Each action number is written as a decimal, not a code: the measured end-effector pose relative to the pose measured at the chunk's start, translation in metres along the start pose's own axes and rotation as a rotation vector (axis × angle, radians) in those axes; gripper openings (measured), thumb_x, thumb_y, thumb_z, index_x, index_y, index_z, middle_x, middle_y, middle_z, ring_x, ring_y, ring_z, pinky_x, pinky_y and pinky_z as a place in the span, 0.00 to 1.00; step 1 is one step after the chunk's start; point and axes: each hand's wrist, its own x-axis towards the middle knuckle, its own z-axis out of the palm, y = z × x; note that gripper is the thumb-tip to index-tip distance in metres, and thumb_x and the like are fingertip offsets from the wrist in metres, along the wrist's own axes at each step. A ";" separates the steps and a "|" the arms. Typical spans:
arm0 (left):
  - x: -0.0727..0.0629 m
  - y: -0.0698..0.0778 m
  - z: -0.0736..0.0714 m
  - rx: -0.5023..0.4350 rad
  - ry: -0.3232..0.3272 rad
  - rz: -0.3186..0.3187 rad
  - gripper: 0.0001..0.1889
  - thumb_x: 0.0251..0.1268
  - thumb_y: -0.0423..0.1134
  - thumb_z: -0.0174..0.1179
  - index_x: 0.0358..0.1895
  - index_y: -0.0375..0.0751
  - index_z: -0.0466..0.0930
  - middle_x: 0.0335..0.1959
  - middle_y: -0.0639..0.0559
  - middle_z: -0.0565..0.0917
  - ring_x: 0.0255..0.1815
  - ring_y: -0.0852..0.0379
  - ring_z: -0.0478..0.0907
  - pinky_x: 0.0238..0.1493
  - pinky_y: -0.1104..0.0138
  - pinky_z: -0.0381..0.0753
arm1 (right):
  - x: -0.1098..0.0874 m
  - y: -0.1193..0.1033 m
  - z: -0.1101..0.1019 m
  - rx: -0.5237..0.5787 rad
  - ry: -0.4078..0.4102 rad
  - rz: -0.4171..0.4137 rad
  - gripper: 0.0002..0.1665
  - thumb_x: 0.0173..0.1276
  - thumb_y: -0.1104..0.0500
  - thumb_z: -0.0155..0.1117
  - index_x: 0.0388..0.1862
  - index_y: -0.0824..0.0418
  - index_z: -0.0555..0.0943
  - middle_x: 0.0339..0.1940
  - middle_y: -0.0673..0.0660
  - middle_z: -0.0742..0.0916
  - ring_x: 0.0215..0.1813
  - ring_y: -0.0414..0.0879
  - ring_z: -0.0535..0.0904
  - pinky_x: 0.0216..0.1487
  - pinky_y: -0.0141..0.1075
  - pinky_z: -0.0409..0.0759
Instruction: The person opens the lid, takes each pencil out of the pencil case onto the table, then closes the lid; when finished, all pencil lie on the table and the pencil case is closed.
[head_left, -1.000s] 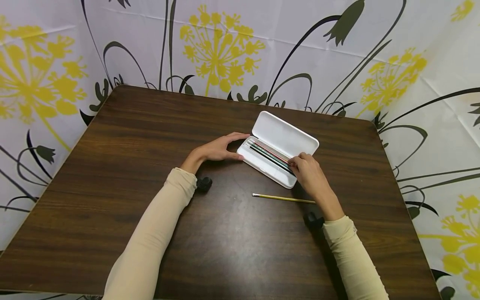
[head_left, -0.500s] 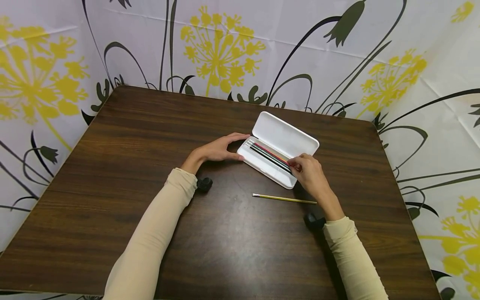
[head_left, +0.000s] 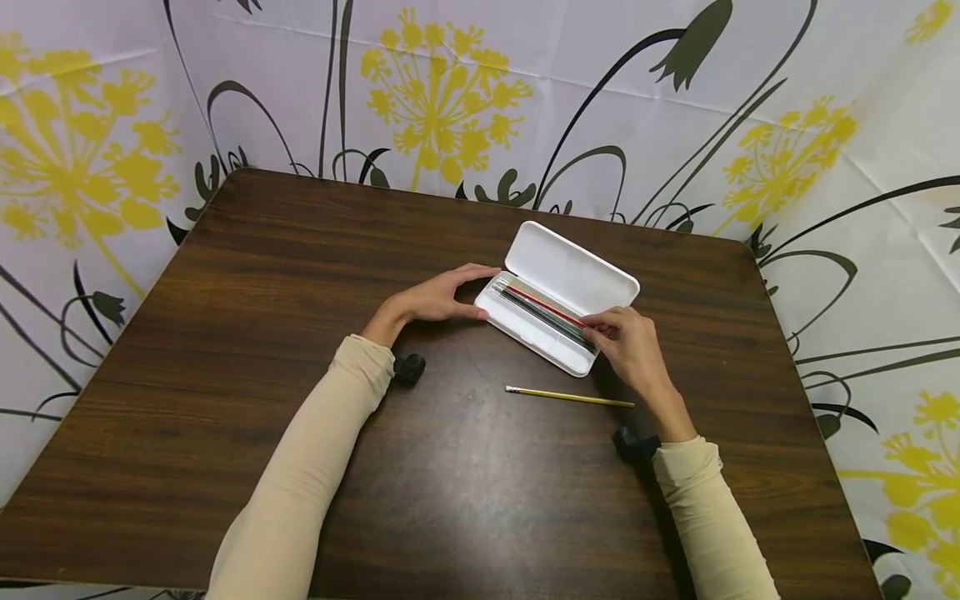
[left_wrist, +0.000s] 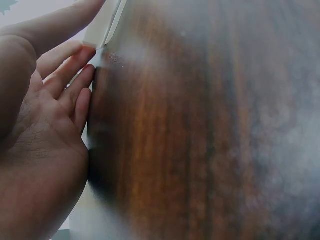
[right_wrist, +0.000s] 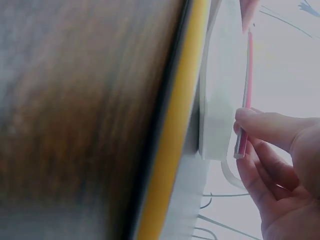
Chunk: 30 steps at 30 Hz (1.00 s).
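A white pencil case point(head_left: 530, 339) lies with its lid point(head_left: 570, 267) swung back, several pencils point(head_left: 543, 310) inside. My left hand point(head_left: 435, 297) holds the case's left end, thumb at the front corner and index finger at the back corner; in the left wrist view its fingers point(left_wrist: 75, 95) extend toward the case's edge. At the case's right end, my right hand point(head_left: 626, 342) pinches a red pencil point(right_wrist: 249, 75) between thumb and fingertips, near the pencil's end. That pencil slants over the other pencils, its far end toward the left of the case.
On the brown wooden table point(head_left: 450, 500), a yellow pencil point(head_left: 570, 397) lies in front of the case, its white eraser end to the left. A patterned cloth point(head_left: 585, 100) hangs behind the table and at its sides.
My right hand has shifted slightly right with the red pencil. More of the yellow pencil's right end shows. The left hand and the case have stayed in place.
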 end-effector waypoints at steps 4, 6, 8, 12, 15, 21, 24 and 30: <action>0.000 0.000 0.000 0.002 0.000 0.007 0.41 0.62 0.45 0.69 0.77 0.46 0.58 0.74 0.49 0.59 0.74 0.52 0.53 0.70 0.53 0.53 | 0.000 0.001 0.000 0.001 0.015 -0.006 0.07 0.58 0.66 0.75 0.37 0.61 0.90 0.31 0.54 0.87 0.33 0.46 0.80 0.33 0.38 0.75; 0.000 0.000 0.000 0.003 0.000 0.011 0.41 0.63 0.44 0.69 0.76 0.45 0.59 0.74 0.48 0.59 0.74 0.52 0.53 0.70 0.53 0.53 | 0.000 0.000 0.000 0.009 0.015 -0.004 0.07 0.58 0.66 0.75 0.37 0.61 0.90 0.31 0.54 0.87 0.32 0.45 0.79 0.33 0.37 0.75; -0.001 0.001 0.000 0.003 0.000 0.013 0.41 0.63 0.44 0.69 0.76 0.45 0.58 0.74 0.48 0.59 0.74 0.51 0.53 0.70 0.53 0.53 | 0.000 0.000 0.000 0.010 0.010 -0.003 0.08 0.58 0.66 0.75 0.37 0.61 0.90 0.31 0.53 0.87 0.32 0.45 0.79 0.32 0.37 0.74; -0.001 0.002 0.000 0.004 -0.002 0.015 0.41 0.63 0.44 0.69 0.76 0.45 0.58 0.74 0.48 0.59 0.74 0.52 0.54 0.70 0.53 0.53 | 0.000 -0.001 -0.003 0.013 0.002 0.000 0.07 0.58 0.66 0.75 0.37 0.61 0.90 0.31 0.54 0.87 0.32 0.45 0.79 0.32 0.38 0.74; -0.002 0.003 -0.002 0.007 -0.002 0.011 0.41 0.63 0.44 0.69 0.76 0.44 0.58 0.74 0.48 0.59 0.74 0.51 0.53 0.70 0.52 0.53 | 0.002 -0.003 -0.010 0.022 0.021 -0.008 0.08 0.57 0.67 0.75 0.37 0.61 0.90 0.32 0.54 0.88 0.32 0.46 0.79 0.33 0.35 0.75; -0.003 0.005 -0.003 0.011 0.008 -0.005 0.41 0.62 0.43 0.69 0.76 0.44 0.59 0.74 0.47 0.59 0.74 0.51 0.53 0.70 0.51 0.53 | 0.010 -0.013 -0.038 0.074 0.092 -0.051 0.10 0.57 0.68 0.75 0.38 0.59 0.91 0.33 0.53 0.88 0.33 0.45 0.79 0.34 0.27 0.73; -0.003 0.005 -0.004 0.003 0.010 0.003 0.41 0.63 0.42 0.69 0.76 0.42 0.58 0.75 0.46 0.58 0.74 0.49 0.53 0.70 0.51 0.52 | 0.012 -0.016 -0.049 0.072 0.090 -0.080 0.11 0.56 0.68 0.76 0.38 0.59 0.91 0.33 0.52 0.88 0.34 0.43 0.78 0.33 0.27 0.72; -0.001 0.009 -0.003 0.002 -0.003 -0.006 0.40 0.63 0.41 0.68 0.76 0.42 0.58 0.75 0.46 0.58 0.74 0.49 0.53 0.70 0.51 0.52 | -0.011 -0.016 -0.062 0.075 0.044 -0.176 0.15 0.53 0.72 0.77 0.39 0.59 0.90 0.34 0.51 0.87 0.36 0.43 0.78 0.34 0.30 0.72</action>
